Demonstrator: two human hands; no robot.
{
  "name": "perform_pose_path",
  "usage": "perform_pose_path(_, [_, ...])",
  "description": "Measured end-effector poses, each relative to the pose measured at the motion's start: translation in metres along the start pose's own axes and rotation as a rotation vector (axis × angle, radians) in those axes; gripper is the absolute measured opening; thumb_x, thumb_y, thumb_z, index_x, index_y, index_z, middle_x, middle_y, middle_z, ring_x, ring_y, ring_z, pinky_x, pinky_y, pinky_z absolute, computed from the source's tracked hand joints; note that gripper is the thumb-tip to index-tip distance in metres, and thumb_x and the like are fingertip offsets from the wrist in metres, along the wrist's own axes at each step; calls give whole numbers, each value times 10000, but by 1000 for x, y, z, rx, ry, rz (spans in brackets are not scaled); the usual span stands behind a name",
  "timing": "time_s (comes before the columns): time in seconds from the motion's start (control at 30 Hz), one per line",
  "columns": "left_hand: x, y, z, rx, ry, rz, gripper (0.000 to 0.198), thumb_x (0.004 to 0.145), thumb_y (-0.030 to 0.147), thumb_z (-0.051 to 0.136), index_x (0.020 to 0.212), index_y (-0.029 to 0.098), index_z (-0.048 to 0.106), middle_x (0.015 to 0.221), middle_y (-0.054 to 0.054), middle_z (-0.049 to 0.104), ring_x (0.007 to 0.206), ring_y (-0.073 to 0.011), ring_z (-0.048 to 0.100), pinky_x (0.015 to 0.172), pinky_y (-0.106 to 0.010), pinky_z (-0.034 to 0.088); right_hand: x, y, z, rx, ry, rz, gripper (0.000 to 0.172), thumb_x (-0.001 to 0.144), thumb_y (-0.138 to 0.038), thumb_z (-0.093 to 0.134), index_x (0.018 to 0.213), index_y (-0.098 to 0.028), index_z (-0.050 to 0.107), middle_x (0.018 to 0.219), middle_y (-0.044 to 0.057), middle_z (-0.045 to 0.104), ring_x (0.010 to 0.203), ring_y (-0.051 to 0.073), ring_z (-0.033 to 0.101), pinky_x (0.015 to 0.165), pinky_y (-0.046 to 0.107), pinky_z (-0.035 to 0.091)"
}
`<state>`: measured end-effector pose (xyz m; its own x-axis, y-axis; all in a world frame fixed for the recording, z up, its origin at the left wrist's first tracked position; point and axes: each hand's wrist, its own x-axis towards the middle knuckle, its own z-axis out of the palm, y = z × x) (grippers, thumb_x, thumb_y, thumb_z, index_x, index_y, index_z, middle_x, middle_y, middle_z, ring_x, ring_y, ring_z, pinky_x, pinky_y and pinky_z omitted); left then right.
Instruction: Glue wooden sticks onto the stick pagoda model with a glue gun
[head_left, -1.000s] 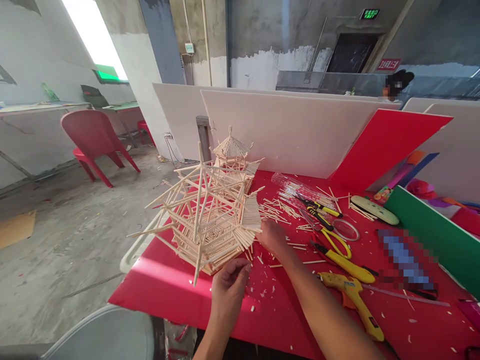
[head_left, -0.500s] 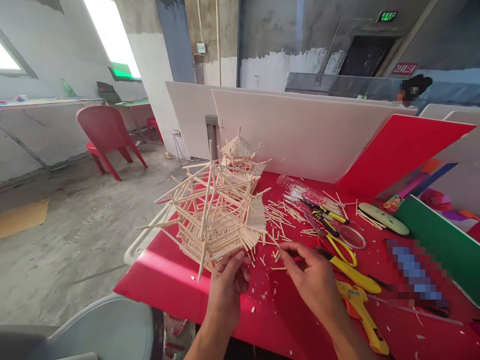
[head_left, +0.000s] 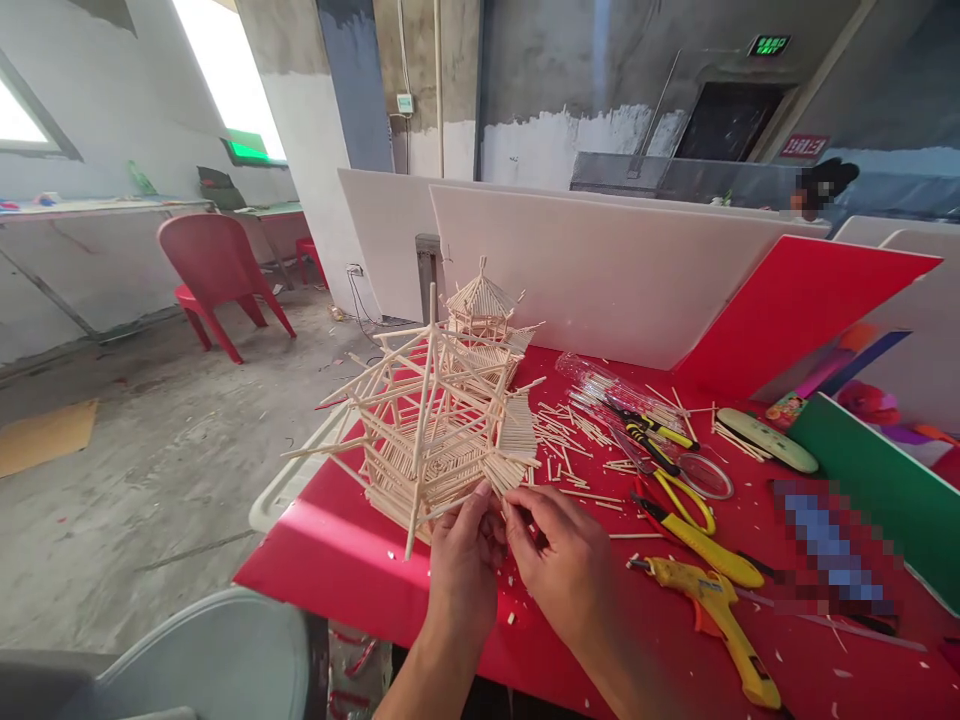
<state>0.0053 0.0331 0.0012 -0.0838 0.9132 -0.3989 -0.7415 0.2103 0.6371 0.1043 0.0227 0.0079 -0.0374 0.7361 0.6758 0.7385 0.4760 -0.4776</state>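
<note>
A pavilion-like structure of thin wooden sticks (head_left: 427,420) stands on the red tabletop (head_left: 360,590), with a smaller roofed stick tower (head_left: 481,305) behind it. At the structure's near right corner, my left hand (head_left: 466,545) is closed, thumb against fingers; what it pinches is too small to name. Close beside it on the right, my right hand (head_left: 559,545) pinches with thumb and forefinger near the ends of the sticks; its fingertips hide what is between them. Loose sticks (head_left: 562,430) lie right of the structure.
On the right lie a yellow glue gun (head_left: 720,610), yellow-handled cutters (head_left: 701,550), pliers (head_left: 652,440), tape (head_left: 705,475) and a green board (head_left: 877,480). White panels (head_left: 600,270) stand behind. A person's head (head_left: 821,188) shows beyond. A bin (head_left: 217,650) stands at lower left.
My right hand has moved left, up beside my left hand, uncovering loose sticks and the glue gun's nozzle. My left hand has shifted slightly right. The camera view has shifted a little.
</note>
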Motion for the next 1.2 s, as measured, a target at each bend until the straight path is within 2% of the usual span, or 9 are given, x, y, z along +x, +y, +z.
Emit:
perform_pose_path(0.13, [1,-1,5,-45,19,3,351,593,320,862,593,155,553,465,81,470,396,-34,373,384,-162,263,-1,0,3,-16,20,-26,121,906,-130,562,944,-188,660,853,47,710,771,146,674,755,269,547])
perform_pose_path(0.3, [3,-2,6,-31,10,40,324,625,293,850,639,156,556,484,90,448,410,-33,353,390,-163,252,0,2,4,-23,27,-41,118,913,-136,560,943,-192,659,854,41,713,775,141,678,764,266,555])
perform_pose_path(0.53, [3,-2,7,-36,6,63,317,642,302,837,652,160,554,516,85,442,437,-40,365,406,-166,267,-1,5,5,-36,11,-49,150,935,-182,546,976,-214,686,911,56,728,825,155,693,769,272,571])
perform_pose_path(1.2, [5,-5,5,32,-31,115,289,714,334,792,635,165,571,470,70,476,406,-49,380,403,-182,281,-1,6,1,-6,25,-46,148,928,-160,538,958,-219,670,877,52,722,802,151,696,768,273,577])
